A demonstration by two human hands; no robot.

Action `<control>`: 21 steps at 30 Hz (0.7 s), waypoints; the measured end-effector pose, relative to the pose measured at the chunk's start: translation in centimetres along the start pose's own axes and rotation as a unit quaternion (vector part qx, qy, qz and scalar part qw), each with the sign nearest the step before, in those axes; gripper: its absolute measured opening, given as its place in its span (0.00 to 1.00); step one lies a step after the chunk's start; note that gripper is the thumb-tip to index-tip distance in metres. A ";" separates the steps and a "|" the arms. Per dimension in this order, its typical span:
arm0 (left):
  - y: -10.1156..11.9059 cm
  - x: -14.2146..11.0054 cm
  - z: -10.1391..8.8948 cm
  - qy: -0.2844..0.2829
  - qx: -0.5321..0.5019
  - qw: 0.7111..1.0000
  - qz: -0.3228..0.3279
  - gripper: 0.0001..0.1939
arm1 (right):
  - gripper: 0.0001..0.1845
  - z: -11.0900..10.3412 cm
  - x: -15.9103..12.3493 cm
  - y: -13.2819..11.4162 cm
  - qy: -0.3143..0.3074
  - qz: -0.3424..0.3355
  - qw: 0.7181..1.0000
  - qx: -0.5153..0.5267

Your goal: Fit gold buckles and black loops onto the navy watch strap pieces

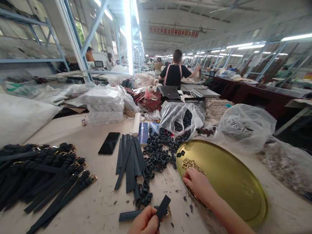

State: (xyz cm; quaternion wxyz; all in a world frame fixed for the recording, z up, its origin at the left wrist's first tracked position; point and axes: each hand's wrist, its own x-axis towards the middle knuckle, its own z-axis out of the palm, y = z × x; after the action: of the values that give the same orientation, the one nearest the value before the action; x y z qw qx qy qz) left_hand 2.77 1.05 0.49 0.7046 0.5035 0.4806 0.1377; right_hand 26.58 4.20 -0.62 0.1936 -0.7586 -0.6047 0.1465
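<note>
My left hand (144, 226) is closed around a short dark strap (163, 205), whose free end points up and right. Beneath it another dark strap piece (130, 215) lies on the table, and a bit of gold metal shows beside my fingers. Over the left rim of an oval gold tray (228, 176), my right hand (197, 184) has its fingers pressed together at a small heap of gold metal pieces (188, 162). Whatever is between those fingertips is hidden. Two or so dark loops (180, 153) rest at the tray's upper left.
Finished-looking dark straps with gold buckles (54, 168) are piled at left. Plain straps (131, 158) lie mid-table beside many dark loops (161, 149). A phone (109, 143), a plastic bag of loops (181, 116) and another clear bag (244, 126) sit farther back. A co-worker (175, 74) stands beyond.
</note>
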 end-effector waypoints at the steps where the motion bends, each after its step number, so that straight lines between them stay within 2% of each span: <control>1: 0.2 0.0 0.0 -0.002 0.001 1.000 0.006 0.19 | 0.05 -0.2 -0.5 -0.3 0.003 -0.009 1.000 0.015; 3: 0.6 0.1 0.1 -0.002 -0.003 1.000 0.023 0.19 | 0.06 -0.5 -1.6 -1.3 0.018 -0.030 0.996 0.088; 5: 0.9 0.3 0.5 -0.009 -0.007 0.999 0.031 0.18 | 0.08 -0.3 -3.0 -2.8 0.032 -0.046 0.974 0.218; 8: 0.7 0.7 0.8 -0.001 -0.002 1.000 0.023 0.15 | 0.10 0.8 -4.9 -5.3 0.025 -0.014 0.906 0.423; 10: 0.2 0.8 0.7 0.038 0.012 0.999 0.034 0.13 | 0.12 1.6 -5.8 -6.5 0.001 0.035 0.865 0.501; 12: -0.2 0.5 0.2 0.081 0.042 0.994 0.062 0.11 | 0.13 2.2 -6.4 -7.2 -0.027 0.067 0.843 0.533; 14: -0.2 -0.1 -0.3 0.106 0.083 0.987 0.085 0.11 | 0.14 2.6 -6.8 -7.5 -0.058 0.080 0.835 0.541; 17: 0.2 -1.0 -0.7 0.120 0.150 0.977 0.096 0.11 | 0.16 2.9 -7.2 -7.4 -0.099 0.112 0.816 0.559; 21: 0.4 -1.2 -0.9 0.130 0.220 0.961 0.104 0.10 | 0.14 3.5 -7.5 -7.2 -0.118 0.152 0.777 0.600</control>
State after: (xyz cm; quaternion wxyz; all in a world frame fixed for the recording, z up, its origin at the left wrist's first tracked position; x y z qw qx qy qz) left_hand 1.52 0.96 1.47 0.4896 0.6709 0.5317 0.1660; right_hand 17.11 -1.30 -0.36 0.5119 -0.5480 -0.2889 0.5952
